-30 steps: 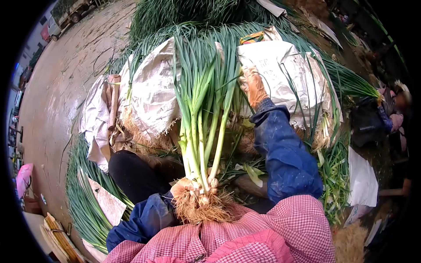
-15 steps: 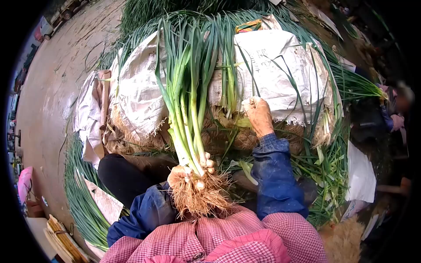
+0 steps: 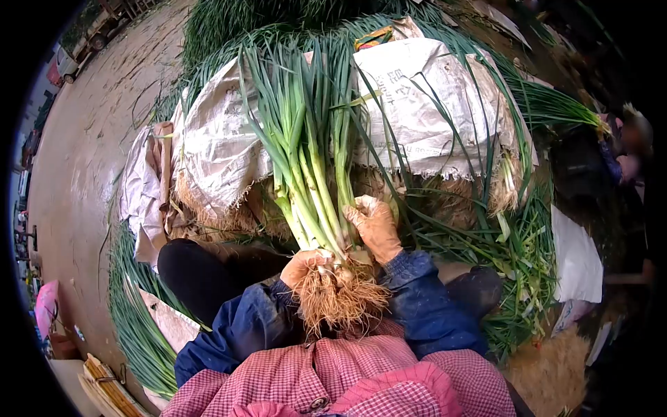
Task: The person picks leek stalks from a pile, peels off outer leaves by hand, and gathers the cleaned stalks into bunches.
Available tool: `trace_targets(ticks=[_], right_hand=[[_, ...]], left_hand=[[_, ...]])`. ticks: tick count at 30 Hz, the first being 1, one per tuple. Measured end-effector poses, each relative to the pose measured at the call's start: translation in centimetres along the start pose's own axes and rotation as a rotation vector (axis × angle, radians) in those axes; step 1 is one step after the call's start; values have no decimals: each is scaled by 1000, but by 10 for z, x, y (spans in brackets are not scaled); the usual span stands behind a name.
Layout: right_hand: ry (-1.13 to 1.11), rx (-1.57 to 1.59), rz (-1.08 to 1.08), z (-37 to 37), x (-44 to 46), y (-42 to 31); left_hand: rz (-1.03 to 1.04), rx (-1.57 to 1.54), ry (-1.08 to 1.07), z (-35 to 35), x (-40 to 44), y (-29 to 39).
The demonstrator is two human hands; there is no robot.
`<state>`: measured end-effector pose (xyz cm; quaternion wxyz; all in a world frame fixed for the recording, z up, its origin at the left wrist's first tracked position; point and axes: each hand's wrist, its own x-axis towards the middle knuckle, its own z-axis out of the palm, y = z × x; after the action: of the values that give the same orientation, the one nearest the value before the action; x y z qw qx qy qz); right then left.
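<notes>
A bunch of long green stalks (image 3: 309, 167) with white bases lies pointing away from me, its brown roots (image 3: 340, 297) hanging over my lap. My left hand (image 3: 304, 268) is wrapped round the white bases just above the roots. Against the right side of the bunch, my right hand (image 3: 373, 224) is closed on a stalk at its lower part. Its fingertips are partly hidden among the stalks. Behind the bunch, white woven sacks (image 3: 424, 104) cover more stalks, whose roots show below the sack edges.
Loose leaves (image 3: 517, 264) lie on the right. More green stalks (image 3: 135, 313) lie at the lower left beside a muddy floor (image 3: 90, 181). A co-worker's hand (image 3: 629, 167) shows at the far right. A white sheet (image 3: 577, 257) and a vehicle (image 3: 67, 64) are farther out.
My right hand has come back from over the right sack to the lower stalks and closed there. My left hand, hidden behind the roots before, now shows at the bases.
</notes>
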<state>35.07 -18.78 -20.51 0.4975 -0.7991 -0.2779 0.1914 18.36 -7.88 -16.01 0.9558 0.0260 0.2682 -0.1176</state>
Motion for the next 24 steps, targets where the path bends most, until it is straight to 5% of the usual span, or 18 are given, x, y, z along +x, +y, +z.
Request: trace_targets(ticks=[1,3,4,7,10,13,14,15,16,17,20,24], right_hand=[[60,-26,-14,7,-12,-7],[318,675,86,1,-34,-35],[281,693,208,-14,-45,-62],[367,844,138,-25,-53,-76],[291,728,139,-35,-2,-63],[157,195,166,-8,61,-18],[88,286,180,-3,66,-25],[292,109,95,11,71,3],[347,235,55,9,55,-5],[182,402,299,-17,24,-44],[45,1252,133,-43,-49,-54],[17,1514,196,-74,-99,-73]], left_hand=[[24,35,13,1,-2,-1],[122,51,-36,20,-5,0],[189,16,-95,35,-9,-4],[174,46,-137,30,-11,-5],[140,42,-80,27,-9,-9],[64,42,-15,6,-4,-8],[36,3,-22,-17,4,-4],[164,102,90,-6,-1,-9],[106,70,22,20,-14,-6],[94,44,59,11,-10,-6],[77,29,135,6,-11,-7],[135,-13,9,24,-14,-8]])
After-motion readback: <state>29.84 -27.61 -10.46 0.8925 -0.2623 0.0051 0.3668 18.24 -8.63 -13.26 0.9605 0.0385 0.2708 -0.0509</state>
